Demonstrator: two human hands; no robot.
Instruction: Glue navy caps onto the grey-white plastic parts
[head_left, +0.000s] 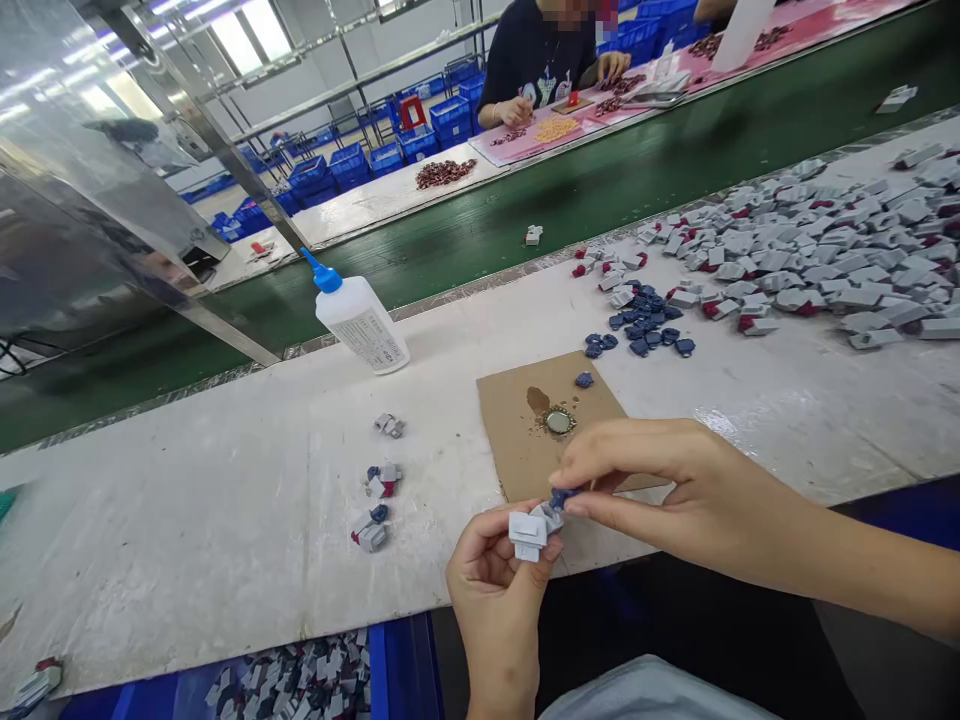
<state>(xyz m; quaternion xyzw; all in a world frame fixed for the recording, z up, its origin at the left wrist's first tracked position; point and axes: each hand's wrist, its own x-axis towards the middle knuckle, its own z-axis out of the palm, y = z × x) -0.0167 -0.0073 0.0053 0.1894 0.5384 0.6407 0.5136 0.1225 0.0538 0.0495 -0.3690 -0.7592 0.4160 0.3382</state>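
My left hand [495, 590] pinches a small grey plastic part [529, 532] near the table's front edge. My right hand [660, 485] presses a small blue piece [560, 496] against that grey part with thumb and fingertips. Just behind the hands lies a square of brown cardboard [517, 430] with a glue-filled metal cap [558, 422] and one loose blue piece [584, 380] on it. Three finished grey, blue and red assemblies [379, 480] lie to the left on the white table [225, 500].
A glue bottle with a blue nozzle [360, 318] stands at the back. A heap of blue pieces [645, 325] and a big pile of grey parts [810, 250] lie to the right. A blue bin of parts [300, 680] sits below. Beyond a green conveyor [525, 210] another person works.
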